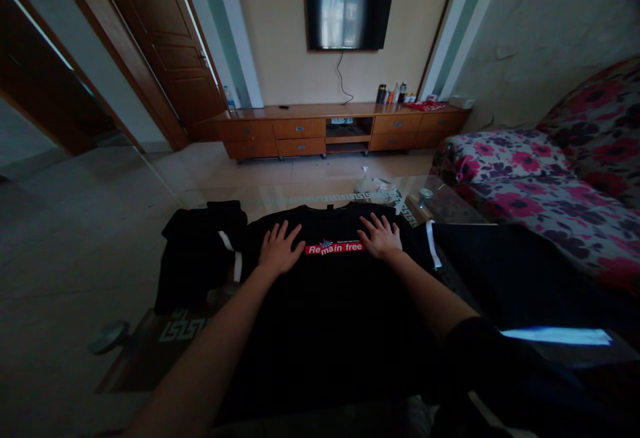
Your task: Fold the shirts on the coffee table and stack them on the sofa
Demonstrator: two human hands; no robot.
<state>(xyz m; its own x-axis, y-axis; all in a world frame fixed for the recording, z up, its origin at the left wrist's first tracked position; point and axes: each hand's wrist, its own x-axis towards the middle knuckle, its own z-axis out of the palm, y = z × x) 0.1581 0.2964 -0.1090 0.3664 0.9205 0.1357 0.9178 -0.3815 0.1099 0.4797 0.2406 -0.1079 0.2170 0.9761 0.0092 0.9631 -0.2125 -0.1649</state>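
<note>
A black T-shirt point(330, 318) lies spread on a glass table, its neckline toward the far edge. A red strip reading "Remain free" point(334, 249) crosses its chest. My left hand point(283, 249) rests flat on the shirt just left of the print, fingers spread. On the right end of the print, my right hand point(381, 237) lies with its fingers apart. Both hands touch the cloth and hold nothing. White bands show at the two sleeve ends. The shirt's lower part is dark and hard to make out.
Folded black clothing point(187, 258) lies at the left, and more dark cloth point(520, 271) at the right. The glass table point(440, 198) stands beside a flowered sofa point(520, 191). Beyond are a wooden cabinet point(300, 129) with bottles and a wall television point(350, 13).
</note>
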